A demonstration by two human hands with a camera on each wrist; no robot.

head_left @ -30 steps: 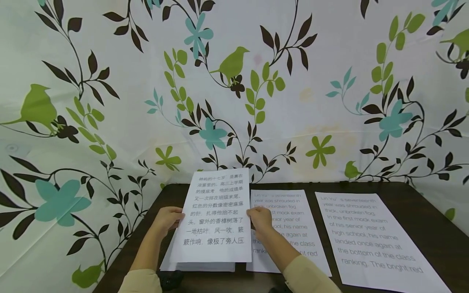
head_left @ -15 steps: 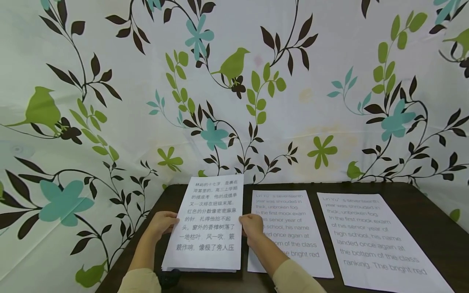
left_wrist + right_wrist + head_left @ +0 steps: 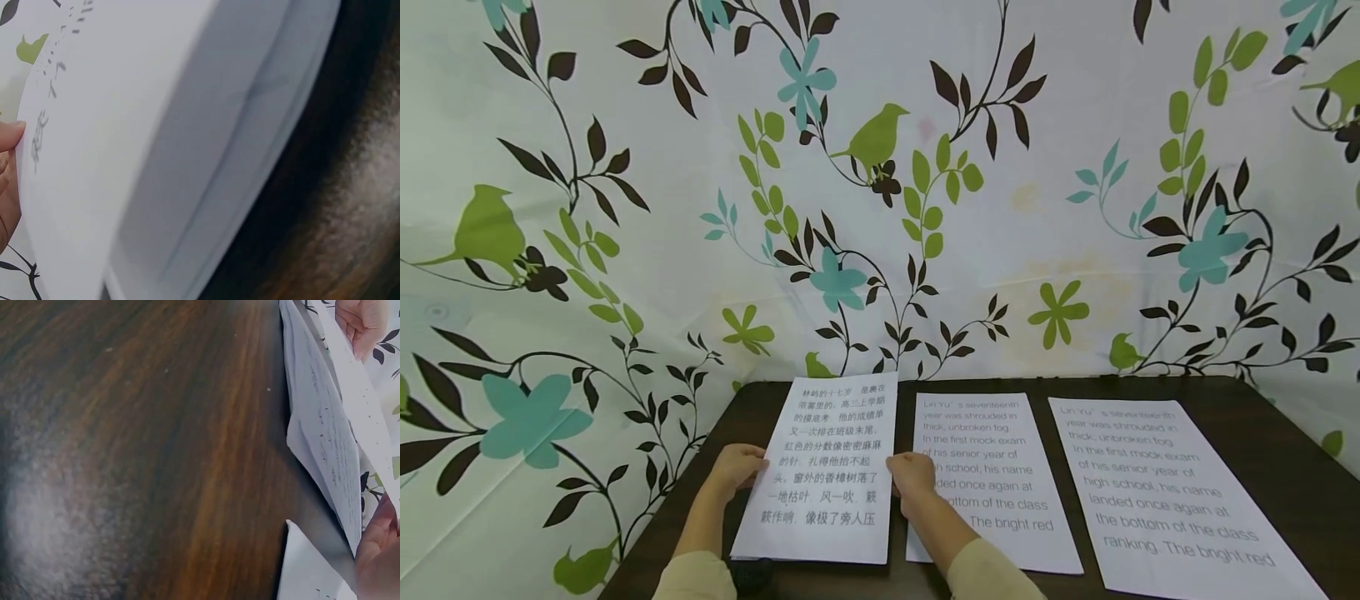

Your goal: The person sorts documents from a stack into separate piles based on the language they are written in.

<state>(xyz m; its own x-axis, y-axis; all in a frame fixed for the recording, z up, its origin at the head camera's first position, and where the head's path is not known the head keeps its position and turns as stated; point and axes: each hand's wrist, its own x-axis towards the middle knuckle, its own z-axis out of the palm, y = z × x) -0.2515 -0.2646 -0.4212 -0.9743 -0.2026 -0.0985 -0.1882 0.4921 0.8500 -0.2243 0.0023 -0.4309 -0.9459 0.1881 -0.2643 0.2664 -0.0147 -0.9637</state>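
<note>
A white sheet of paper (image 3: 827,467) printed with Chinese characters is held by its two side edges at the left of the table. My left hand (image 3: 739,468) pinches its left edge, and my right hand (image 3: 913,479) pinches the right edge between thumb and fingers. In the right wrist view the sheet (image 3: 359,406) is raised and slightly bowed over a stack of printed paper (image 3: 322,425). The left wrist view shows the stack's grey-shaded sheets (image 3: 231,169) below the held one. From the head, the sheet hides nearly all of the stack.
Two sheets with English text, a middle one (image 3: 992,500) and a right one (image 3: 1172,492), lie on the dark wooden table (image 3: 1067,467). My right forearm crosses the middle sheet. Behind the table hangs a patterned cloth (image 3: 647,300) with birds and leaves.
Both hands have lowered the Chinese-text sheet and shifted it slightly left, so it now covers the stack that showed at its lower left before. The English sheets have stayed put.
</note>
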